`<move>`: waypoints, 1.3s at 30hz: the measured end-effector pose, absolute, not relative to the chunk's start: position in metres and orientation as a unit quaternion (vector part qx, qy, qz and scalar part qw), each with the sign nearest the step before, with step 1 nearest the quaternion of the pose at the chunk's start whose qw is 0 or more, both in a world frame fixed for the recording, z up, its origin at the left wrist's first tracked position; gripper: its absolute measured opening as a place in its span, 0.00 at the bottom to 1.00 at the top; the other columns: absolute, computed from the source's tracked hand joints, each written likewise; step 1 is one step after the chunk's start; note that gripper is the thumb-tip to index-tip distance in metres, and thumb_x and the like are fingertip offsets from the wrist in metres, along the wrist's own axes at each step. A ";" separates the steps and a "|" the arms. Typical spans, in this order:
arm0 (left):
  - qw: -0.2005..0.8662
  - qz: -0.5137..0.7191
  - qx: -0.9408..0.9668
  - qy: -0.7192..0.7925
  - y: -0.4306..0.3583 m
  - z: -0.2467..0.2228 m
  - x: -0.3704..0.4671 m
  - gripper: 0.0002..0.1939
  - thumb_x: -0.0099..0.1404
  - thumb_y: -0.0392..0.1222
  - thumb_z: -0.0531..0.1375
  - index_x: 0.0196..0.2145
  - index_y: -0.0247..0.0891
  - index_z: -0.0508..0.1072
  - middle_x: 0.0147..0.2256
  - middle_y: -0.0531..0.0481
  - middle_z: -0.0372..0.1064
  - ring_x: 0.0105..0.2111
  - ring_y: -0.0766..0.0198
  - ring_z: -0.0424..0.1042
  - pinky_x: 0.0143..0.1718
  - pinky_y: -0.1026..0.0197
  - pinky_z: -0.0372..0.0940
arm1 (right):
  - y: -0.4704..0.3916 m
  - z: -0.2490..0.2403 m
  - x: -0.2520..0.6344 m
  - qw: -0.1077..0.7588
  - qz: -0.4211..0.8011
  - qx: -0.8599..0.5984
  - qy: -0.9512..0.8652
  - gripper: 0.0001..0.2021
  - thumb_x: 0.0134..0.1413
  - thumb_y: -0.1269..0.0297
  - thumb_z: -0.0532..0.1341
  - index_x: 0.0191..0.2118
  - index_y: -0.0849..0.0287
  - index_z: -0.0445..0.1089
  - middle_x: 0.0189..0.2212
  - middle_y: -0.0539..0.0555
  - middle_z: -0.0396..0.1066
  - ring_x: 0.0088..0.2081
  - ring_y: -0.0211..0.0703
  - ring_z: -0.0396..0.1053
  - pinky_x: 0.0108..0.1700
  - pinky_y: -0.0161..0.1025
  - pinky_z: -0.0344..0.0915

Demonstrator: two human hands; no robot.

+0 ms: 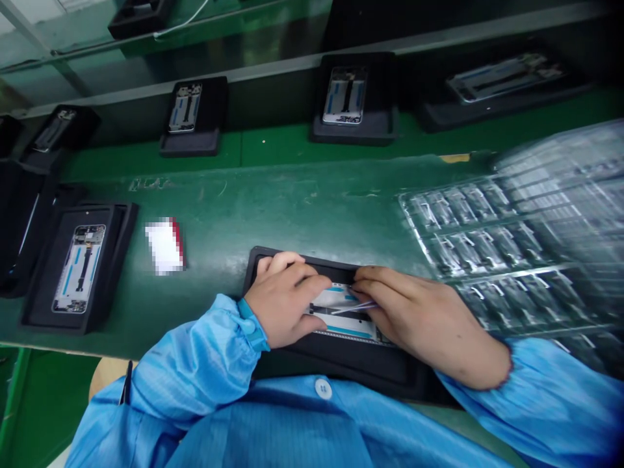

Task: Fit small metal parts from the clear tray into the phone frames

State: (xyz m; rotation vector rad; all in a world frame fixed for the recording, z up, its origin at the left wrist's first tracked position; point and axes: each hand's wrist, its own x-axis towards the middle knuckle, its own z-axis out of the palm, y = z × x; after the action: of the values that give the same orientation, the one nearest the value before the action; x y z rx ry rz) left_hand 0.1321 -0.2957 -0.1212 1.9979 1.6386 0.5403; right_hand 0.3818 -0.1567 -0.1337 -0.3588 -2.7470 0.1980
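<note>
In front of me an opened phone (pixel 348 325), its inside showing silver plates, blue strips and a dark flat cable, lies in a black tray (pixel 341 370). My left hand (pixel 287 302) grips the phone's left end, thumb at the near edge and fingers curled over the far side. Thin metal tweezers (pixel 358 307) are pinched in my right hand (pixel 414 318), which rests over the phone's right end. Their tips point left across the middle of the phone. Both hands hide the phone's ends, so what the right fingertips touch there cannot be seen.
Clear plastic trays (pixel 487 244) with moulded pockets are stacked at the right. On the left stands a black tray (pixel 41 305) with another opened phone (pixel 80 270). A small white-and-red item (pixel 166 247), pixelated, lies nearby. Several phones in black trays (pixel 190 143) line the back.
</note>
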 end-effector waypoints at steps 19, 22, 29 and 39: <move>0.243 0.190 0.732 0.608 -0.294 -0.119 0.133 0.33 0.66 0.49 0.77 0.65 0.44 0.77 0.60 0.40 0.77 0.68 0.36 0.65 0.65 0.34 0.62 | -0.173 -0.135 0.380 0.201 0.073 -0.183 -0.960 0.12 0.70 0.75 0.61 0.48 0.59 0.82 0.50 0.59 0.83 0.45 0.49 0.81 0.45 0.44 0.76; 0.240 0.193 0.732 0.608 -0.294 -0.118 0.134 0.33 0.66 0.49 0.78 0.65 0.44 0.77 0.60 0.40 0.78 0.68 0.37 0.65 0.65 0.33 0.61 | -0.171 -0.134 0.386 0.201 0.051 -0.153 -0.966 0.12 0.72 0.74 0.60 0.50 0.61 0.82 0.51 0.60 0.83 0.45 0.50 0.81 0.46 0.45 0.75; 0.244 0.195 0.734 0.604 -0.294 -0.120 0.133 0.31 0.66 0.49 0.77 0.64 0.44 0.77 0.60 0.40 0.77 0.68 0.37 0.64 0.65 0.34 0.61 | -0.183 -0.129 0.396 0.159 -0.008 -0.149 -0.976 0.16 0.74 0.73 0.57 0.57 0.65 0.79 0.55 0.64 0.82 0.47 0.55 0.79 0.48 0.50 0.77; 0.229 0.196 0.729 0.615 -0.295 -0.122 0.133 0.31 0.64 0.49 0.78 0.62 0.44 0.78 0.59 0.43 0.78 0.68 0.38 0.64 0.66 0.33 0.59 | -0.165 -0.094 0.407 0.199 0.249 -0.244 -0.916 0.15 0.74 0.62 0.62 0.58 0.51 0.82 0.61 0.57 0.80 0.56 0.56 0.82 0.57 0.53 0.81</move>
State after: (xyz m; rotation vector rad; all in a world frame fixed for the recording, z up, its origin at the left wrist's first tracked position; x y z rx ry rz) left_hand 0.1330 -0.2948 -0.1220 2.0072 1.6919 0.5399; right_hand 0.4072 -0.1648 -0.0943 -0.6816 -2.5614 0.6970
